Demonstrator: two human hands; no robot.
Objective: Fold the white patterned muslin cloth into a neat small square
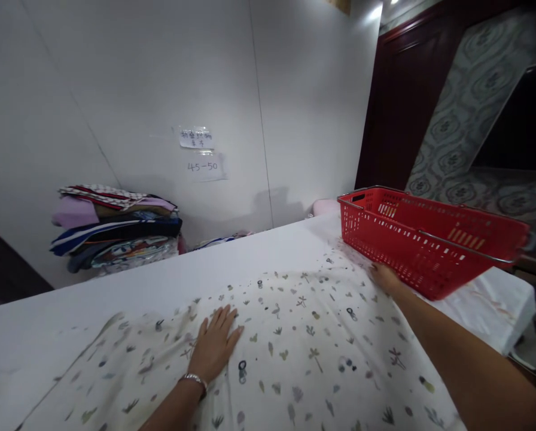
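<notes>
A white cloth printed with small plants and birds (304,335) lies spread over the white table (115,287). My left hand (214,344) rests flat on the cloth, fingers stretched out and together, a bracelet on the wrist. My right hand (384,276) reaches to the cloth's far right edge, right beside the red plastic basket (429,245). Its fingers curl down onto the fabric there; I cannot see whether they pinch it.
The red basket stands on the table's right end, with a metal handle along its rim. A stack of folded clothes (115,227) sits against the white wall behind the table. Two paper notes (200,152) are taped to the wall. A dark wooden door (402,96) stands at right.
</notes>
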